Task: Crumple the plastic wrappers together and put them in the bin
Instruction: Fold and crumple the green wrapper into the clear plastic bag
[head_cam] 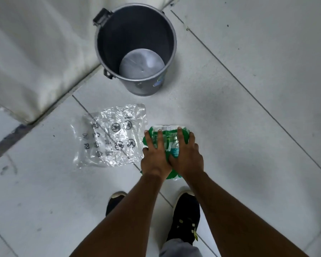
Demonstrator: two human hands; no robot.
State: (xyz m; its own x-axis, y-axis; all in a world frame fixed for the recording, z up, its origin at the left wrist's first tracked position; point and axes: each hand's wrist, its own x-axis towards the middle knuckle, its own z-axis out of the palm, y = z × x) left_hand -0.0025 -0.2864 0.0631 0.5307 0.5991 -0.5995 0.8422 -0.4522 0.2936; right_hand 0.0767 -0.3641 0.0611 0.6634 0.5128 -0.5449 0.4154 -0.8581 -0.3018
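Note:
A green and white plastic wrapper (168, 135) lies on the tiled floor under both my hands. My left hand (154, 154) presses on its left half with the fingers spread. My right hand (187, 153) lies flat on its right half, touching my left hand. A clear plastic wrapper (110, 138) with black printed symbols lies flat on the floor just left of my hands, untouched. The grey bin (135, 47) stands open and upright beyond the wrappers, with nothing inside it.
A white cushioned edge (35, 62) runs along the left of the bin. My two black shoes (186, 217) stand on the floor (248, 127) below my forearms. Pale tiles stretch to the right.

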